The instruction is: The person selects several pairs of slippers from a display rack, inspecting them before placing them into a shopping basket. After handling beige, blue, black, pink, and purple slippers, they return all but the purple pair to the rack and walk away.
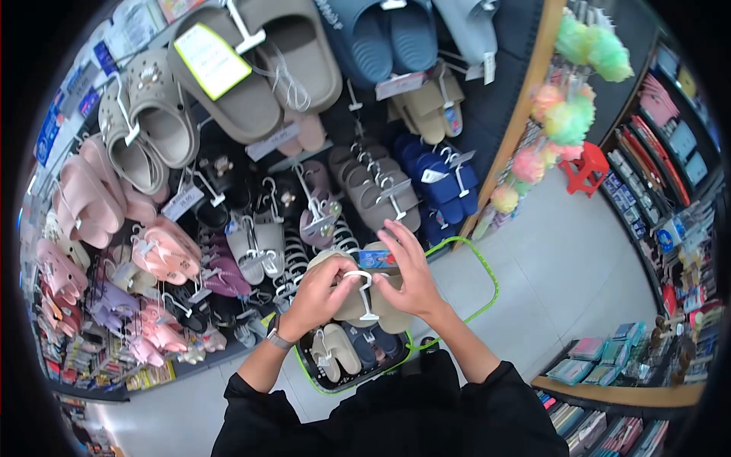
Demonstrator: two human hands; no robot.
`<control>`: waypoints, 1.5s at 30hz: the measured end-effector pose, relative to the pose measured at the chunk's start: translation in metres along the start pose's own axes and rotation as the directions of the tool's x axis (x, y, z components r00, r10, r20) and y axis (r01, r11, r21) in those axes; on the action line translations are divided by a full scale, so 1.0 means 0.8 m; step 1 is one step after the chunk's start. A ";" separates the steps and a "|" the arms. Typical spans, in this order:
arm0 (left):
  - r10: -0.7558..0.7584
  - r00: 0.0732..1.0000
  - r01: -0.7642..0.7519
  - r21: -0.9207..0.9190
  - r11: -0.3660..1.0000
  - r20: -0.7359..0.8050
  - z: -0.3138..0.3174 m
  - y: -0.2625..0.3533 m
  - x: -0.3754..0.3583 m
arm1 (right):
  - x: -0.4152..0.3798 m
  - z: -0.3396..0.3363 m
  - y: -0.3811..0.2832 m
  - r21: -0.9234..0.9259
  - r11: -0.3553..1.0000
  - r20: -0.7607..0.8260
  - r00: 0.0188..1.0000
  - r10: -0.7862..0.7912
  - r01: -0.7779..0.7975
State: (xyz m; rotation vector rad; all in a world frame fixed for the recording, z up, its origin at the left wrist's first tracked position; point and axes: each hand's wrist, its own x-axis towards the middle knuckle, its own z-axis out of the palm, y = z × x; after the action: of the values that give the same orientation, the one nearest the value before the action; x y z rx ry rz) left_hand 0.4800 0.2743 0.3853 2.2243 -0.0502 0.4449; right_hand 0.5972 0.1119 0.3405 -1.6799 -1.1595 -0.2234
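Observation:
A pair of beige slippers (pixel 392 308) on a white plastic hanger (pixel 366 293) is in front of me, with a blue label (pixel 372 259) between my hands. My left hand (pixel 324 293) is closed, its thumb and forefinger at the curved top of the hanger. On the other side, my right hand (pixel 413 280) has its fingers stretched up and apart, and its thumb lies close to the slippers. Just below is a black shopping basket with a green rim (pixel 327 390). Inside it are light beige slippers (pixel 335 350) and dark blue slippers (pixel 371 344).
A rack of hanging footwear fills the left and top, including large taupe slides (pixel 304 61), grey clogs (pixel 164 107) and blue slides (pixel 445 179). A red stool (pixel 585 169) stands on the tiled floor (pixel 548 266). Colourful fluffy items (pixel 567 114) hang at the rack's end. Stocked shelves (pixel 624 392) line the right.

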 end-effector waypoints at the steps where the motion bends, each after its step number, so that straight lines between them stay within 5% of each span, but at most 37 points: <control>1: 0.026 1.000 -0.026 0.001 1.000 0.005 0.000 0.010 0.011 | 0.007 -0.016 -0.008 -0.019 0.999 -0.003 0.999 -0.035 0.035; 11: 0.197 0.979 -0.198 -0.016 0.980 -0.059 0.052 0.081 0.154 | 0.049 -0.112 0.029 0.088 0.996 -0.069 0.997 -0.024 0.031; 13: 0.185 0.979 -0.188 -0.020 0.982 -0.082 0.077 0.083 0.187 | 0.059 -0.133 0.046 0.336 0.923 -0.031 0.978 0.207 -0.185; 17: 0.109 0.991 -0.113 -0.045 0.993 -0.082 0.117 0.077 0.258 | 0.081 -0.160 0.113 0.524 0.828 -0.116 0.947 0.301 -0.199; 19: 0.277 0.945 -0.235 0.230 0.945 -0.174 0.126 0.077 0.287 | 0.095 -0.182 0.147 0.530 0.822 -0.101 0.947 0.305 -0.208; 21: 0.047 0.971 -0.013 0.145 0.989 -0.233 0.136 0.037 0.286 | 0.106 -0.193 0.191 0.557 0.811 -0.128 0.946 0.297 -0.179; 22: -0.073 0.966 0.047 -0.107 0.993 -0.249 0.155 -0.008 0.280 | 0.114 -0.202 0.211 0.602 0.775 -0.128 0.935 0.330 -0.192; 24: -0.258 0.955 0.156 -0.490 0.858 -0.146 0.196 -0.075 0.272 | 0.131 -0.209 0.254 0.622 0.757 -0.141 0.923 0.359 -0.200; 26: -0.350 0.934 0.295 -0.698 0.652 0.068 0.230 -0.084 0.284 | 0.153 -0.211 0.280 0.659 0.727 -0.166 0.906 0.388 -0.190; 27: -0.391 0.919 0.289 -0.756 0.587 0.048 0.246 -0.085 0.298 | 0.165 -0.211 0.292 0.673 0.718 -0.183 0.901 0.394 -0.177; 30: -0.458 0.889 0.248 -0.827 0.505 -0.013 0.269 -0.103 0.349 | 0.201 -0.210 0.339 0.717 0.674 -0.178 0.887 0.425 -0.179; 38: -0.257 0.876 -0.061 -0.623 0.780 -0.407 0.284 -0.148 0.440 | 0.287 -0.202 0.429 0.751 0.628 -0.182 0.852 0.491 -0.202; 45: -0.311 0.839 -0.060 -0.645 0.762 -0.447 0.276 -0.163 0.484 | 0.349 -0.189 0.477 0.780 0.590 -0.164 0.843 0.512 -0.207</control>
State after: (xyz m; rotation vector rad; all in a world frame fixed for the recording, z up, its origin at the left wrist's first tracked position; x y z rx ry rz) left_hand 0.9327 0.2351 0.2896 1.3535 0.2237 0.8198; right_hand 1.0922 0.1515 0.3418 -1.0201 -0.4561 0.1851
